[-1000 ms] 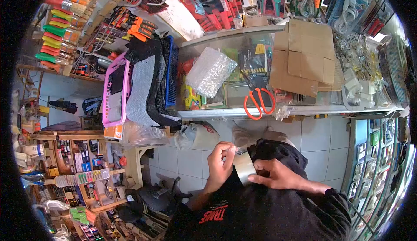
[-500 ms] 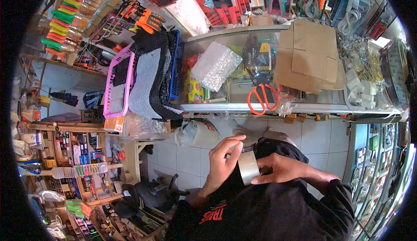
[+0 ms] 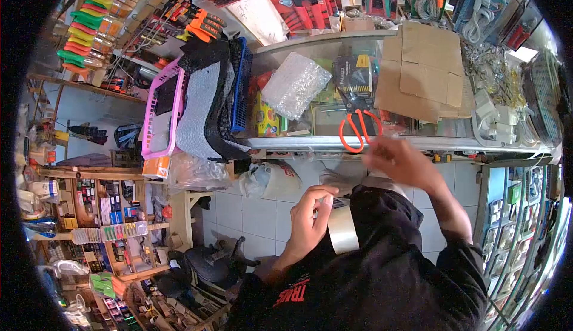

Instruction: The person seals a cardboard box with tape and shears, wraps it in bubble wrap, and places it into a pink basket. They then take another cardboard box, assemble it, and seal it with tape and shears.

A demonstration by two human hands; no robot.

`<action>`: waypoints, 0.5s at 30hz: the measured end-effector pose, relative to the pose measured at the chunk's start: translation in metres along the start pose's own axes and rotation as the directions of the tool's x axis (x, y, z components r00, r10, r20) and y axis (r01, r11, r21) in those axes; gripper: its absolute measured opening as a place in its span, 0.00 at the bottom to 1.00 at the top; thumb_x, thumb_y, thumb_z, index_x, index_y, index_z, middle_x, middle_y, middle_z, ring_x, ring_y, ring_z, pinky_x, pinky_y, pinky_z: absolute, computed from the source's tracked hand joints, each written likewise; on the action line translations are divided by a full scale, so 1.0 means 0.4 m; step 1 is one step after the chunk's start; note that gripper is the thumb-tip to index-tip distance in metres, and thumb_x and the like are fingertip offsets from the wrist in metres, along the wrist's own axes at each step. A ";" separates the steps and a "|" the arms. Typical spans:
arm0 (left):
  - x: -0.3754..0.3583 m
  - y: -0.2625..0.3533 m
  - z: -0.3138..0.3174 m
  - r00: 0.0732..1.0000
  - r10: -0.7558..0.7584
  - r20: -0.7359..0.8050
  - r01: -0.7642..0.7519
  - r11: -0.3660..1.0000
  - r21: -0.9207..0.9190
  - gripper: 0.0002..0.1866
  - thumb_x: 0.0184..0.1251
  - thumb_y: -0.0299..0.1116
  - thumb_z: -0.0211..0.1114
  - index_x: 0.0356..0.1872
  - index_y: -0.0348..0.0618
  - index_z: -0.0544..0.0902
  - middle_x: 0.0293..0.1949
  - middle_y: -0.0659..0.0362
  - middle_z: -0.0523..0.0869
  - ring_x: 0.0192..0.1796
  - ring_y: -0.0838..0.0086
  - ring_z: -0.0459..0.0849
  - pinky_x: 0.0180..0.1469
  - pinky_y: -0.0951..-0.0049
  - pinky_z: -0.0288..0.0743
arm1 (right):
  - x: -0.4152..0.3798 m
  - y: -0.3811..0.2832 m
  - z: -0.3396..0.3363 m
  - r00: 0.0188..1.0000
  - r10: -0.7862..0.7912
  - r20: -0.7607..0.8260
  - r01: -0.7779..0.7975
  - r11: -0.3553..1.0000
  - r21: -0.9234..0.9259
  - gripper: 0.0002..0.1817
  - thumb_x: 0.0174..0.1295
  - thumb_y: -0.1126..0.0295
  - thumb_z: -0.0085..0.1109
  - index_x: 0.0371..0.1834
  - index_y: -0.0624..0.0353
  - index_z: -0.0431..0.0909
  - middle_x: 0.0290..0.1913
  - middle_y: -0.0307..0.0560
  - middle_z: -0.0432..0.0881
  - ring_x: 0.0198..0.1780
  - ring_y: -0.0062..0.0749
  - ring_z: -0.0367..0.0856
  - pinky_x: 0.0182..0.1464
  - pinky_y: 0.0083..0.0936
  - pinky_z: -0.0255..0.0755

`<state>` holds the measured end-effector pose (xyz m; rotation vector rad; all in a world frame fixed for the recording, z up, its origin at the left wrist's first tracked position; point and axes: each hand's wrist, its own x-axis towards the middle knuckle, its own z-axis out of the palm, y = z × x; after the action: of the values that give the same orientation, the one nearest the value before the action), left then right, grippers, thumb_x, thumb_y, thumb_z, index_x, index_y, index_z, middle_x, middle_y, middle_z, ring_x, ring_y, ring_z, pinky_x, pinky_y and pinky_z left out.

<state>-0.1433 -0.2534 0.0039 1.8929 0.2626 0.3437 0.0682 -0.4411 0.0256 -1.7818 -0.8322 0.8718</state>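
Observation:
A wide roll of clear packing tape (image 3: 342, 231) is in my left hand (image 3: 308, 223), whose fingers curl at its left edge, over my black clothing. My right hand (image 3: 395, 161), smeared by motion, is over the counter's front edge. It lies close beside the orange handles of a pair of scissors (image 3: 360, 131), overlapping the lower right handle in this view. The scissors rest on the glass counter with their dark blades pointing away from me. Behind them to the left lies a package in bubble wrap (image 3: 296, 86).
Cardboard sheets (image 3: 421, 71) lie on the right of the glass counter (image 3: 322, 143). A pink basket (image 3: 161, 110) and a blue basket (image 3: 242, 86) with rolled bubble wrap stand at its left. Glass display shelves (image 3: 513, 211) rise at my right, wooden shelves (image 3: 107, 173) at my left.
My right hand has left the tape roll and moved up and to the right, to the scissors' handles. The left hand stays with the tape in nearly the same place.

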 end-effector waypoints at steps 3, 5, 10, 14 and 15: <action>0.017 0.026 -0.001 1.000 0.012 0.019 -0.011 1.000 -0.023 0.03 0.80 0.25 0.60 0.45 0.36 0.78 0.54 0.52 0.90 0.25 0.87 0.71 0.27 0.81 0.65 | 0.140 0.100 0.032 0.909 -0.257 -0.329 0.041 0.838 -0.543 0.14 0.68 0.63 0.69 0.46 0.62 0.82 0.43 0.53 0.87 0.42 0.46 0.89 0.46 0.40 0.82; 0.023 0.030 -0.008 0.999 0.011 0.039 -0.009 0.998 -0.062 0.03 0.80 0.24 0.60 0.43 0.36 0.78 0.55 0.52 0.90 0.24 0.90 0.66 0.26 0.82 0.63 | 0.205 0.153 0.073 0.861 -0.338 -0.379 -0.040 0.699 -0.714 0.14 0.66 0.62 0.70 0.45 0.60 0.81 0.42 0.55 0.85 0.39 0.50 0.88 0.45 0.45 0.81; 0.025 0.012 -0.019 0.999 0.028 0.035 -0.025 0.996 -0.088 0.03 0.79 0.23 0.61 0.42 0.34 0.77 0.56 0.51 0.89 0.24 0.91 0.61 0.25 0.82 0.59 | 0.305 0.172 0.105 0.880 -0.177 -0.441 -0.244 0.627 -0.740 0.16 0.62 0.63 0.71 0.44 0.62 0.79 0.41 0.60 0.85 0.40 0.56 0.89 0.43 0.48 0.82; 0.031 -0.004 -0.027 0.997 0.049 0.057 -0.045 0.996 -0.072 0.03 0.79 0.23 0.61 0.42 0.34 0.77 0.58 0.50 0.89 0.24 0.91 0.61 0.25 0.83 0.59 | 0.331 0.201 0.102 0.904 -0.153 -0.400 -0.214 0.648 -0.731 0.20 0.62 0.63 0.72 0.46 0.66 0.76 0.39 0.63 0.85 0.39 0.57 0.89 0.41 0.48 0.82; 0.030 -0.002 -0.027 0.998 0.036 0.060 -0.032 0.997 -0.071 0.03 0.79 0.23 0.61 0.42 0.34 0.77 0.58 0.50 0.89 0.23 0.91 0.62 0.25 0.83 0.60 | 0.330 0.194 0.092 0.917 -0.134 -0.375 -0.195 0.671 -0.715 0.20 0.61 0.64 0.72 0.47 0.67 0.75 0.39 0.64 0.84 0.39 0.57 0.89 0.41 0.48 0.82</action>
<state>-0.1360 -0.2395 0.0079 1.8367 0.1756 0.3135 0.1173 -0.3388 -0.0839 -2.5846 -0.9523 0.1136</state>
